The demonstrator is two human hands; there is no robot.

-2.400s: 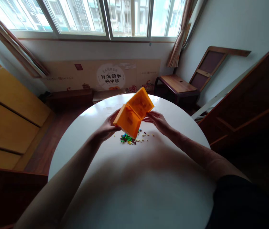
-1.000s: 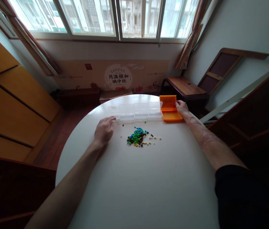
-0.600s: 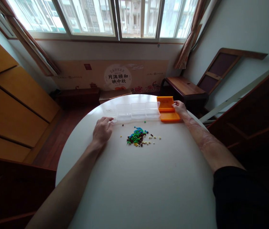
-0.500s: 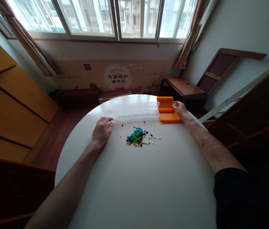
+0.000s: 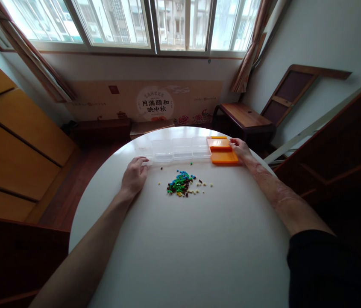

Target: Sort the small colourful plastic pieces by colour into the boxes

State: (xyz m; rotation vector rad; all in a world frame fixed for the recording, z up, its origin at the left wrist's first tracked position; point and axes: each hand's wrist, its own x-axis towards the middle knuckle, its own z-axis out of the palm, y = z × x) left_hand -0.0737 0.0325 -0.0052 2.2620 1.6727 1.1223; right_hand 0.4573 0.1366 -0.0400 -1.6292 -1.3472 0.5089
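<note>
A row of clear plastic boxes [image 5: 183, 149] with raised lids stands along the far part of the white round table. My left hand [image 5: 134, 176] rests at the near left end of this row, its fingers bent against the leftmost clear box [image 5: 144, 150]. At the row's right end lies an orange plastic box [image 5: 224, 156] with its lid folded back. My right hand [image 5: 239, 148] grips the right side of that orange lid, fingertips partly hidden. Nearer to me lies a heap of tiny building bricks [image 5: 180, 183], green, blue, brown and yellow.
A few loose bricks [image 5: 204, 184] are scattered around the heap, one green brick [image 5: 191, 163] close to the clear boxes. The table [image 5: 186, 248] has a curved edge. Beyond it stand a wooden bench [image 5: 246, 115], cardboard boxes [image 5: 151, 127] and a window.
The orange lid has tipped back and down from its upright position, my right hand lowering slightly with it. My left hand stays at the left clear box. The view has shifted slightly.
</note>
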